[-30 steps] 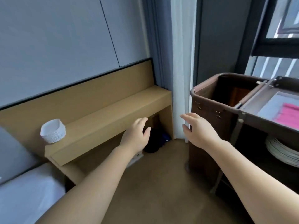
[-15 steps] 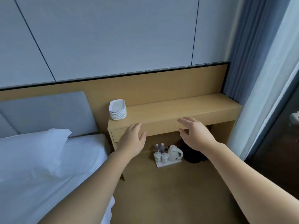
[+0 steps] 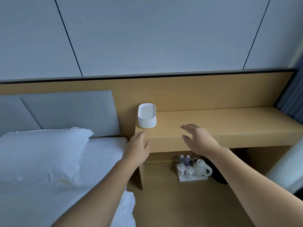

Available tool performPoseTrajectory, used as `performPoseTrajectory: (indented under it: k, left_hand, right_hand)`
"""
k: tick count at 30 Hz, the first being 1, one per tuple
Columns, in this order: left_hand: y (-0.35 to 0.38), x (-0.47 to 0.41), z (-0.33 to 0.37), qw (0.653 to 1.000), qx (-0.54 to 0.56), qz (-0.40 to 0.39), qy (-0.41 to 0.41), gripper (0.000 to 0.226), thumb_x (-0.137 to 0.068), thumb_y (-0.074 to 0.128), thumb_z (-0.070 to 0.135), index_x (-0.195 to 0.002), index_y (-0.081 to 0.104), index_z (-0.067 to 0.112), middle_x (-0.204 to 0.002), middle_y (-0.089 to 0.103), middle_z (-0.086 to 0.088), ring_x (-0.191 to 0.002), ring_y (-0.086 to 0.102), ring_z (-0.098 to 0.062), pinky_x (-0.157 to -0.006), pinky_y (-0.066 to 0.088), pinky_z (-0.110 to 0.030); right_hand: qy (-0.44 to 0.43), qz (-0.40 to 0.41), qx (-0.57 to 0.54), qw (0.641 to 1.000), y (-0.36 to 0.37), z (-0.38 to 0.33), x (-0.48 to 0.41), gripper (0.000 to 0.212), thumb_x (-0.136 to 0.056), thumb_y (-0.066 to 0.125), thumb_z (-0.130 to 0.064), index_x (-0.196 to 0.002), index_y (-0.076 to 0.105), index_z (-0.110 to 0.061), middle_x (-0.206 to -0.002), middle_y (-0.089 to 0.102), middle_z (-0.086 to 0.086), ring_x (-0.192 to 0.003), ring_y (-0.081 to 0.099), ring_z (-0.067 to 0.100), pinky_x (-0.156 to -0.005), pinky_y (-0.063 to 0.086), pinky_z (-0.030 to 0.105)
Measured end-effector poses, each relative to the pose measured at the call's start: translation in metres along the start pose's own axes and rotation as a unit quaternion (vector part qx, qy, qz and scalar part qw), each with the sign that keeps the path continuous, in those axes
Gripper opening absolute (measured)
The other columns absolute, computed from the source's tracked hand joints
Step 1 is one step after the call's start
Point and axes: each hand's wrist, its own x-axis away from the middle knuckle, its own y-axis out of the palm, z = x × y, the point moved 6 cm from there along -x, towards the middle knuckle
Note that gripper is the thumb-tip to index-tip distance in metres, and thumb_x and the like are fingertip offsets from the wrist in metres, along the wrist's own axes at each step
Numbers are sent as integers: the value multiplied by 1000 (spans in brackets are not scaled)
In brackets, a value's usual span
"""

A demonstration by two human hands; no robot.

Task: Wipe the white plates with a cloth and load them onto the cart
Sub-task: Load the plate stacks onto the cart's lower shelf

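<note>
A stack of several white oblong plates [image 3: 147,115] stands at the left end of a wooden shelf [image 3: 229,122] along the wall. My left hand [image 3: 136,149] hovers just below and in front of the stack, fingers straight, holding nothing. My right hand [image 3: 197,139] is stretched out over the shelf's front edge, to the right of the stack, fingers spread and empty. Neither hand touches the plates. No cloth and no cart appear in this view.
A bed with white sheets and a pillow [image 3: 42,151] lies at the left, against a grey headboard [image 3: 68,110]. Under the shelf, a tray [image 3: 191,177] on the floor holds a kettle, glasses and two bottles. A curtain [image 3: 293,95] hangs at the right.
My view has swung left from the cart to the bed and shelf. Both hands have come closer to the plate stack, staying empty.
</note>
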Motion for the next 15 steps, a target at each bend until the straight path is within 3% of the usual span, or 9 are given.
performPoseTrajectory:
  k: [7, 15]
  left_hand:
    - [32, -100, -22, 1000, -18, 3, -25, 49, -99, 46, 31, -145, 38, 14, -146, 42, 0, -133, 40, -17, -105, 38, -32]
    - [65, -199, -44, 992, -25, 32, -117, 42, -99, 47, 30, -138, 44, 16, -135, 48, 2, -118, 49, -16, -86, 38, -23]
  right_hand:
    - [-17, -12, -12, 1000, 30, 54, -121, 43, -98, 50, -25, -140, 48, -16, -141, 51, 1, -121, 52, 20, -93, 45, 30]
    - [-20, -96, -62, 993, 70, 108, -276, 43, -98, 52, -27, -140, 48, -16, -138, 52, 5, -122, 51, 19, -85, 34, 21]
